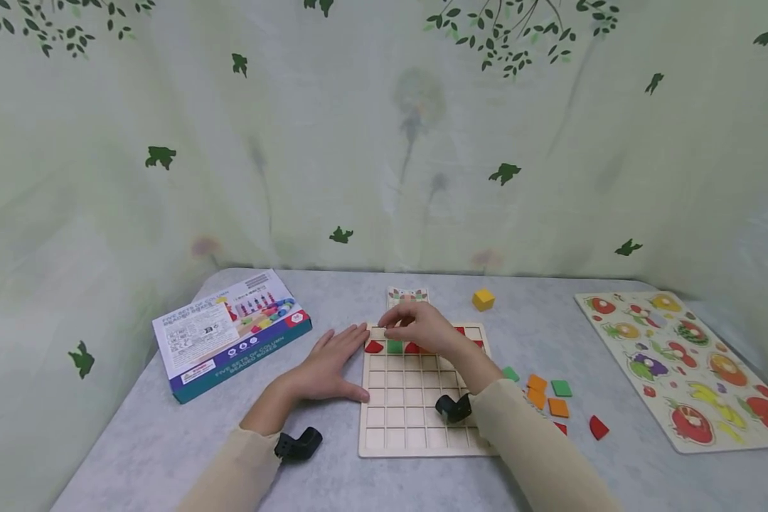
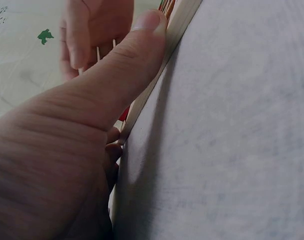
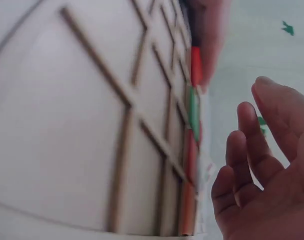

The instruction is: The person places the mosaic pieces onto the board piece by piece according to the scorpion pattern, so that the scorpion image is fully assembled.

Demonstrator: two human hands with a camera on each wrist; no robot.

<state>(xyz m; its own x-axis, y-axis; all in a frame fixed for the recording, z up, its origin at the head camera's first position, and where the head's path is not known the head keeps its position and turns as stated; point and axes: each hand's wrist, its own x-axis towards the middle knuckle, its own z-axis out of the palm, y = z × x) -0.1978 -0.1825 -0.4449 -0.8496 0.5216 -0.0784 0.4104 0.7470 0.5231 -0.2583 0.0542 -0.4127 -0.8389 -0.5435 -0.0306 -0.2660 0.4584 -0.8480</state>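
A wooden grid board (image 1: pixel 414 398) lies on the table, with a red quarter-round piece (image 1: pixel 374 347) and a green square piece (image 1: pixel 395 346) among those in its second row. My left hand (image 1: pixel 335 364) lies flat beside the board's left side, fingers spread, its thumb touching the edge. Over the board's far left part hovers my right hand (image 1: pixel 422 328), loosely bent and covering some top cells. In the right wrist view its fingers (image 3: pixel 246 150) are apart, with nothing visible between them. Behind it stands a small patterned card (image 1: pixel 397 293), partly hidden.
Right of the board lie loose orange squares (image 1: pixel 558 407), green pieces (image 1: pixel 561 388) and red quarter-rounds (image 1: pixel 598 427). A yellow cube (image 1: pixel 483 299) sits at the back. A beads box (image 1: pixel 230 334) lies back left; a fruit-picture board (image 1: pixel 685 370) occupies the right.
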